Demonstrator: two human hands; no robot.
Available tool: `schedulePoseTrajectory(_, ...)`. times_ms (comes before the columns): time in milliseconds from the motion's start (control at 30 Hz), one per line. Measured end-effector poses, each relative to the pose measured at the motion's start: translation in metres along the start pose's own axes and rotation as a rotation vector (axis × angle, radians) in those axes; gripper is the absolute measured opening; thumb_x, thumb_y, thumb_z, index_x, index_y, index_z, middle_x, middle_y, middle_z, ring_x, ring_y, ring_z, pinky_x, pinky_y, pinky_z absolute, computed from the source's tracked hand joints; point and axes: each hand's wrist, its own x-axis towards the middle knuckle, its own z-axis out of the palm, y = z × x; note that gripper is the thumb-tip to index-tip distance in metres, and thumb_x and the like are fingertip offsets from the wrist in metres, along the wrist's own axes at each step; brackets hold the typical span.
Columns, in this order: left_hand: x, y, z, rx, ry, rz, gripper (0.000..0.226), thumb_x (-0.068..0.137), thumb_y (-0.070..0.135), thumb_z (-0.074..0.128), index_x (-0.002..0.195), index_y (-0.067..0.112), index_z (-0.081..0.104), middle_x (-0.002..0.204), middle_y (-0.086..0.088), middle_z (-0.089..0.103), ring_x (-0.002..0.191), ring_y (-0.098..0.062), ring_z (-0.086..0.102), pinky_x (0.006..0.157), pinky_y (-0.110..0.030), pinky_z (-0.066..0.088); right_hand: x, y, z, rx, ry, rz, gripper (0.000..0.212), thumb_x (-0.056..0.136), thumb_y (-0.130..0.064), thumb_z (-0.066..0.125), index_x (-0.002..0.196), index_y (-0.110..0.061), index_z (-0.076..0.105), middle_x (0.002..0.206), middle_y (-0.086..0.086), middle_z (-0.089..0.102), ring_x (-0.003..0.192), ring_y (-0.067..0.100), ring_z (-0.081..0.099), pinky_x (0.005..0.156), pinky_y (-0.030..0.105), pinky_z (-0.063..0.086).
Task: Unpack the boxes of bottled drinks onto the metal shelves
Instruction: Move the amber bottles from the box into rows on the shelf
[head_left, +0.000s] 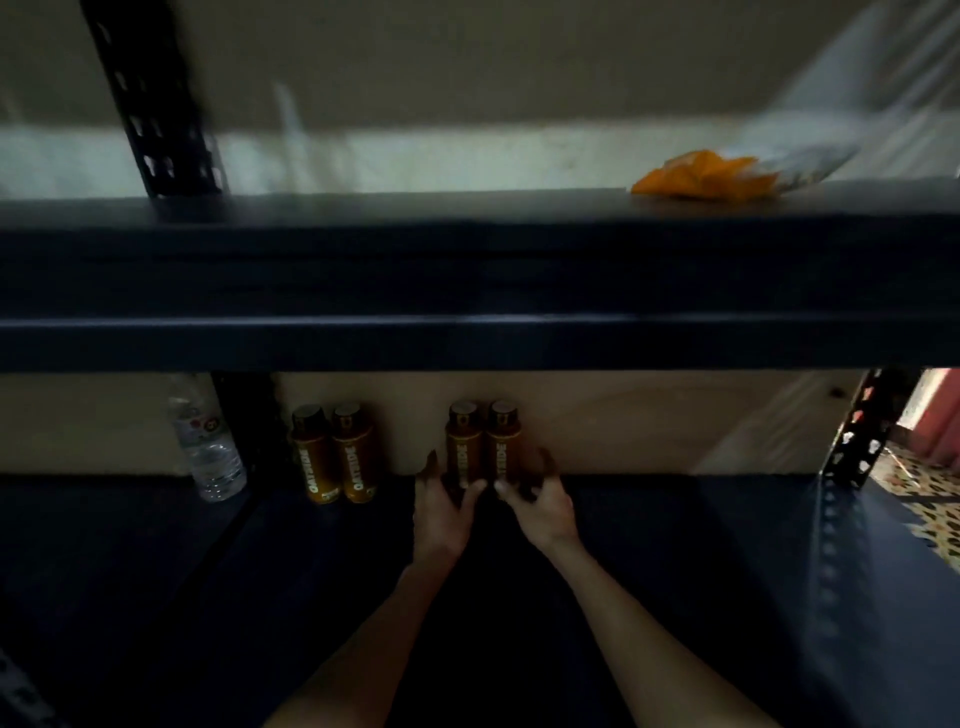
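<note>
- The lower shelf (156, 571) carries four brown drink bottles, all upright, in a row near the wooden back panel (649, 421).
- Counted from the left, the first bottle (311, 454) and the second bottle (357, 453) stand touching each other as a pair, with no hand on them.
- The third bottle (464, 444) and the fourth bottle (503, 441) stand side by side as a second pair, apart from the first pair and nearer the middle of the shelf.
- The left hand (441, 506) grasps the third bottle low on its body, with the fingers curled round its left side and the thumb at the front.
- The right hand (540, 501) grasps the fourth bottle low on its body, with the fingers curled round its right side.
- Both forearms reach in over the dark shelf surface from the near edge.
- A clear water bottle (205, 441) stands to the left of the first pair, beyond a dark upright post.
- The upper shelf (467, 291) spans the view above the bottles.
- An orange bag (701, 174) lies on the upper shelf toward the right.
- A perforated post (852, 436) stands at the right end of the lower shelf, with a patterned tiled floor (924, 504) visible past it.
</note>
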Motion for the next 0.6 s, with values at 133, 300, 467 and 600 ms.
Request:
schedulePoseTrajectory(133, -0.042, 0.011, -0.011, 0.267, -0.002, -0.012, 0.066, 0.100, 0.048, 0.046, 0.154, 0.015, 0.024, 0.155, -0.012, 0.030, 0.140, -0.032, 0.037, 0.111, -0.046, 0.037, -0.032, -0.004, -0.011, -0.097, -0.050, 0.048, 0.066, 0.095, -0.030, 0.069, 0.152, -0.023, 0.036, 0.147, 0.002, 0.049, 0.135, 0.018, 0.047, 0.108, 0.031, 0.041)
schedulePoseTrajectory(300, -0.134, 0.017, -0.014, 0.604, -0.202, 0.050, 0.057, 0.105, 0.046, 0.028, 0.156, 0.024, 0.019, 0.162, -0.004, 0.021, 0.149, -0.021, 0.020, 0.121, -0.047, 0.016, -0.098, 0.008, -0.015, -0.450, -0.204, -0.001, 0.065, 0.102, -0.027, 0.057, 0.158, -0.027, 0.025, 0.160, 0.002, 0.035, 0.147, 0.019, 0.032, 0.118, 0.031, 0.030)
schedulePoseTrajectory(467, -0.198, 0.029, -0.030, 0.709, -0.309, 0.029, 0.056, 0.107, 0.044, 0.024, 0.158, 0.022, 0.018, 0.164, -0.002, 0.020, 0.152, -0.020, 0.013, 0.123, -0.043, 0.007, -0.160, 0.007, -0.029, -0.745, -0.288, -0.088, 0.059, 0.104, -0.025, 0.048, 0.159, -0.023, 0.025, 0.163, 0.001, 0.029, 0.150, 0.021, 0.025, 0.124, 0.034, 0.018)
schedulePoseTrajectory(600, -0.237, 0.030, -0.043, 0.807, -0.366, 0.098, 0.055, 0.106, 0.040, 0.029, 0.157, 0.020, 0.022, 0.166, -0.003, 0.011, 0.153, -0.019, 0.004, 0.123, -0.043, 0.002, -0.197, 0.007, -0.039, -0.835, -0.349, -0.092, 0.055, 0.108, -0.033, 0.038, 0.160, -0.026, 0.021, 0.168, 0.001, 0.014, 0.155, 0.018, 0.009, 0.125, 0.035, 0.005)
